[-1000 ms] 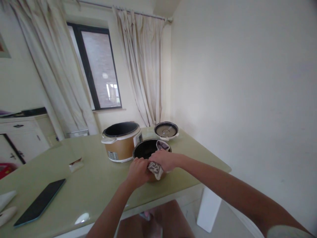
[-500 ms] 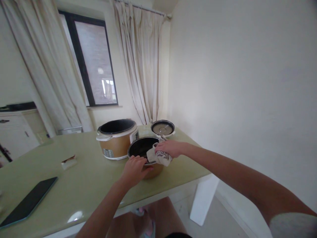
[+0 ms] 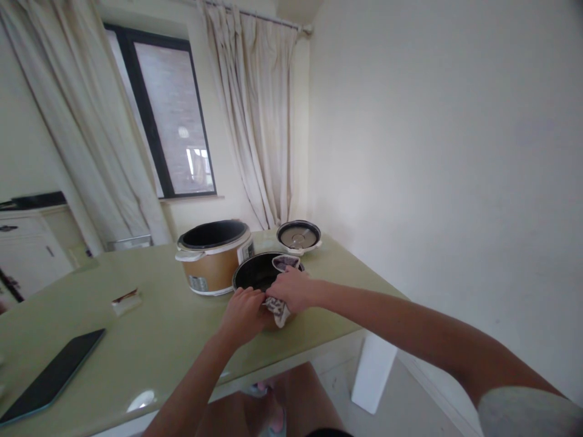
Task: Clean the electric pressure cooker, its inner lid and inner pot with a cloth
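A dark-lined inner pot (image 3: pixel 256 273) with a gold-brown outside stands on the table near its front edge. My left hand (image 3: pixel 246 312) grips its near rim, fingers hooked over the edge. In my right hand (image 3: pixel 291 289) is a bunched cloth (image 3: pixel 279 311), pale with dark markings, pressed on the pot's near right rim. One end of the cloth hangs down outside and another part shows over the inside. Just behind and left sits the gold and white cooker body (image 3: pixel 210 271), its top uncovered. A round lid (image 3: pixel 299 235) lies underside up behind the pot.
The green-topped table (image 3: pixel 177 346) bears a dark tablet (image 3: pixel 53 373) at the left and a small clear packet (image 3: pixel 126 301). A white wall (image 3: pixel 446 164) rises along the right side. Curtains (image 3: pixel 259 115) and a window stand behind.
My right hand has moved left and toward me along the pot's rim with the cloth, closer to my left hand. My left hand keeps its hold on the rim.
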`<state>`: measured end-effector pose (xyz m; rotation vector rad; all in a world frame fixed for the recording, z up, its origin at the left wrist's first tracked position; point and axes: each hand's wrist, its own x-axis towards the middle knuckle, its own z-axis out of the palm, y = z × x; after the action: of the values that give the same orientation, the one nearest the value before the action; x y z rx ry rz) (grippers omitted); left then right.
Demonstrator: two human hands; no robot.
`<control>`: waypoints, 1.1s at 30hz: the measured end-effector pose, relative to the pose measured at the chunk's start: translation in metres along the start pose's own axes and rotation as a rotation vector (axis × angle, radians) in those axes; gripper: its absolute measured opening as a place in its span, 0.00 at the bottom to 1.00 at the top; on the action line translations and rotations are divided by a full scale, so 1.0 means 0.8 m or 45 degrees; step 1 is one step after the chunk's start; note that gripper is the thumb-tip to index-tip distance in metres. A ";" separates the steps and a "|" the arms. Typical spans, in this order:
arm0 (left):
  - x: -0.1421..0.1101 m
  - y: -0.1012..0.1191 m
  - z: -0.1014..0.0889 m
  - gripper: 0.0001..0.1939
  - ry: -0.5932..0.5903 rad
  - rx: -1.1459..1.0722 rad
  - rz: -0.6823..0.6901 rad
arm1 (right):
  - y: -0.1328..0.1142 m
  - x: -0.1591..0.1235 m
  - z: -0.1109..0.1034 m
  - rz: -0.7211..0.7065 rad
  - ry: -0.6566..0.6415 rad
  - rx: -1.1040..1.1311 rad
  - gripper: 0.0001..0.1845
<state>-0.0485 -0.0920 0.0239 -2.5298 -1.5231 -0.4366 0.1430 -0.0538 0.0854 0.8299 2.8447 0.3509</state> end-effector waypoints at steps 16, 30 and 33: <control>-0.019 -0.077 -0.012 0.21 0.040 -0.230 0.195 | 0.043 -0.049 0.003 -0.032 0.138 -0.045 0.24; -0.020 -0.026 -0.014 0.19 -0.228 -0.046 0.159 | 0.011 -0.054 -0.009 -0.013 -0.004 0.031 0.23; -0.018 -0.075 -0.013 0.16 -0.120 -0.121 0.231 | 0.028 -0.065 -0.004 0.047 0.060 -0.018 0.23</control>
<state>-0.1099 -0.0789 0.0281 -2.7681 -1.3148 -0.3770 0.1972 -0.0648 0.0991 0.8843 2.8693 0.4000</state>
